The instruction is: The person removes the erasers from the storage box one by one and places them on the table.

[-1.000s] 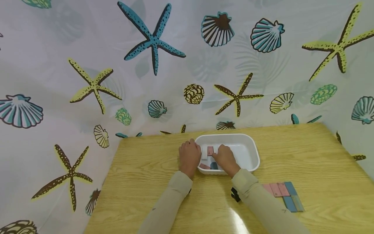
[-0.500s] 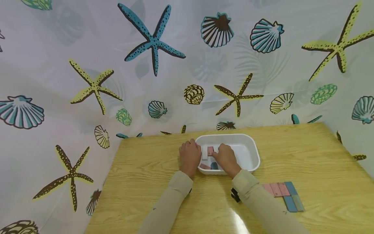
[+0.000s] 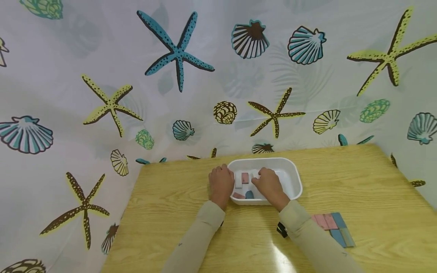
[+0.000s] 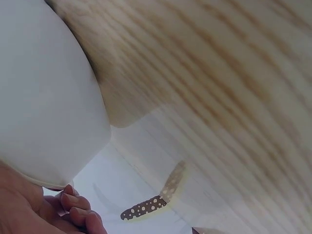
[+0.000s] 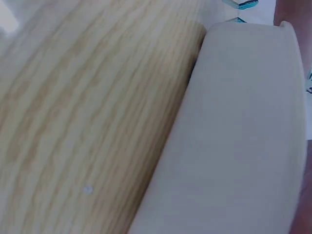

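Note:
A white plastic tub [image 3: 293,172] stands at the back of the table. My left hand [image 3: 221,185] grips its left rim; in the left wrist view the fingers [image 4: 78,204] curl at the tub's edge. Inside lie a white block [image 3: 238,180], a pink block [image 3: 245,178], another pink piece [image 3: 238,195] and a blue-grey piece [image 3: 249,194]. My right hand [image 3: 269,186] reaches into the tub, right of the upright pink block. Its thumb and curled fingers appear to pinch a second white block [image 3: 254,173], partly hidden by the hand.
Pink and blue-grey flat blocks [image 3: 332,226] lie side by side on the wooden table [image 3: 164,212], right of my right forearm. A white cloth [image 3: 201,98] printed with starfish and shells hangs behind the table and along its sides.
My right hand has shifted slightly right, away from the pink block, and more of the second white block shows. The left hand stays at the rim.

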Available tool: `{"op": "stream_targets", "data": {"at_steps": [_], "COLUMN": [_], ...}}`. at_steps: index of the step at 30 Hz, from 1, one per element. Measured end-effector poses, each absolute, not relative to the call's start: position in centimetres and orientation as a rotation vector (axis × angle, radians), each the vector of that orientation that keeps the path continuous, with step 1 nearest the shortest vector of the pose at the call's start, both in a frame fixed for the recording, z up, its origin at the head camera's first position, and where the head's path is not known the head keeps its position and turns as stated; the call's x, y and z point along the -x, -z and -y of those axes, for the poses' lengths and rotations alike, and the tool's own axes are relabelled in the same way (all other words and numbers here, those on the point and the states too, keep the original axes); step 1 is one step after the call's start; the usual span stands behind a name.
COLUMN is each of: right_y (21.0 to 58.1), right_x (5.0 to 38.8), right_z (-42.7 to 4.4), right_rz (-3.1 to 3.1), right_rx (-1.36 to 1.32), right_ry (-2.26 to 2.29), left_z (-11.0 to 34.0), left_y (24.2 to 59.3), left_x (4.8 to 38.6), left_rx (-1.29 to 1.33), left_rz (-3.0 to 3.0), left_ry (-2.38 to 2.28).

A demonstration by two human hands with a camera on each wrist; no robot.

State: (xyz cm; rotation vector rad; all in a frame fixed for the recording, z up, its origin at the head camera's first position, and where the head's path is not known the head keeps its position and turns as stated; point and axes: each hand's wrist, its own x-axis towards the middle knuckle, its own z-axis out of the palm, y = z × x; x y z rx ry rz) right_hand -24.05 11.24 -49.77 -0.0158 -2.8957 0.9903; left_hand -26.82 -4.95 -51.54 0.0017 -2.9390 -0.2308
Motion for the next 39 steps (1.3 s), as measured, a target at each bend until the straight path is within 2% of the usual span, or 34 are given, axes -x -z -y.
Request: {"op": "stream_targets", "data": {"at_steps": [14, 39], "right_y": [47.3, 47.3], "right_x": [20.2, 12.3], "right_z": [-13.1, -19.3], "right_rz": [2.783, 2.773], "right_rx": [-0.063, 0.032], "right_ry": [-1.145, -1.211], "left_z": [5.2, 5.1], "left_y": [51.9, 52.1], "left_x": [26.5, 26.6], "left_rx": [0.005, 0.037], "left_rz": [2.931, 2.885], "left_ry": [0.227, 0.254]}}
